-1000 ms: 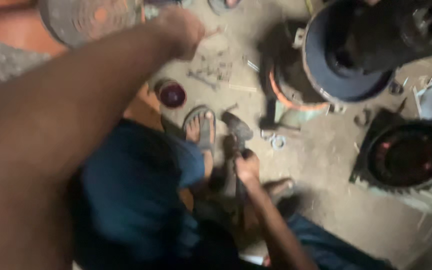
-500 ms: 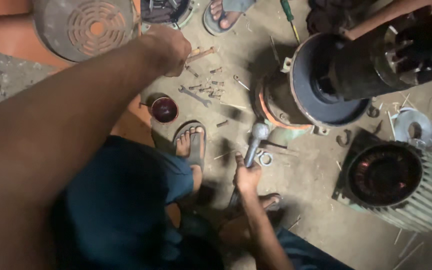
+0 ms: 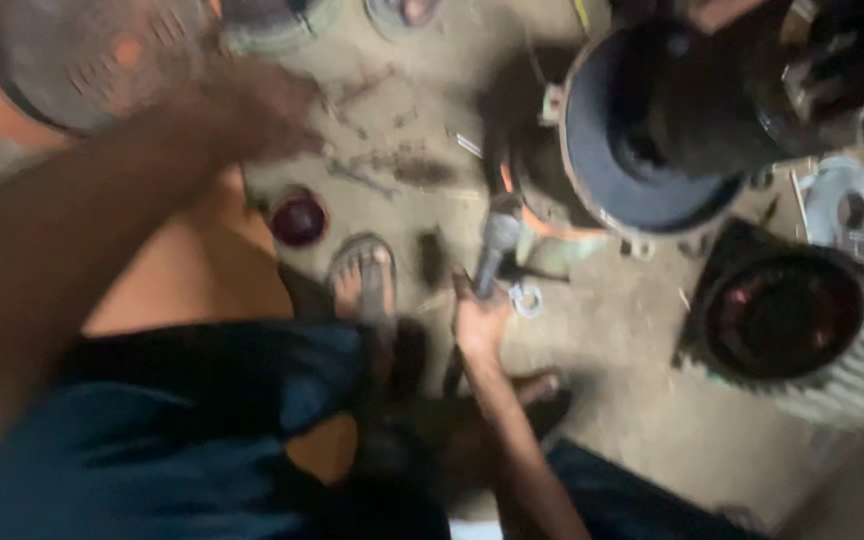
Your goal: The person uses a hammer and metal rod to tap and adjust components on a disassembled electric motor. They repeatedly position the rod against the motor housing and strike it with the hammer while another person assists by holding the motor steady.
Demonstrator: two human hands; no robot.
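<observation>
Down on the floor (image 3: 642, 420), the right hand (image 3: 480, 322) is closed round the handle of a hammer (image 3: 498, 240), its head beside the dark motor housing (image 3: 652, 130). Steel-headed and probably top-heavy (hold low). The left hand (image 3: 262, 110) is too blurred to judge.

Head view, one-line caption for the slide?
Right hand grips a hammer beside a dismantled motor; left hand reaches over scattered bolts.

Your arms are bare, no sleeves or gloves on your left hand (image 3: 262, 110) or right hand (image 3: 479, 322). You wear dark blue shorts (image 3: 182, 420) and an open sandal (image 3: 364, 275), all blurred here.
</observation>
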